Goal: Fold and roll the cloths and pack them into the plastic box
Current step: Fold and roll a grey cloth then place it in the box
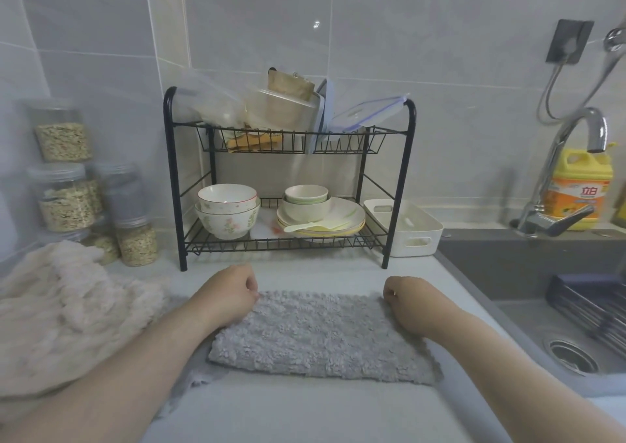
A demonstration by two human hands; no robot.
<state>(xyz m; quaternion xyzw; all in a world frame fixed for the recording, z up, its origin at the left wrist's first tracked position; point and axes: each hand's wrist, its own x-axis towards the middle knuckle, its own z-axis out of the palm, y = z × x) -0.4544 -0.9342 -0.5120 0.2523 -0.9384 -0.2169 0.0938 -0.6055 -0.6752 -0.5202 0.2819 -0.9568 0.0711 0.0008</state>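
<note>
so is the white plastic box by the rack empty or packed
Looks empty: the white plastic box shows bare inner walls, no cloth.

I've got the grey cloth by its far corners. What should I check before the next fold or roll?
1. Far-left corner of grey cloth gripped by left hand: ok.
2. Far-right corner gripped by right hand: ok.
3. Cloth flat on counter: ok.
4. Layers aligned: not ok, a lower layer sticks out near-left.
5. Top of plastic box open, beside rack: ok.
6. Room inside box: cannot tell.
</note>
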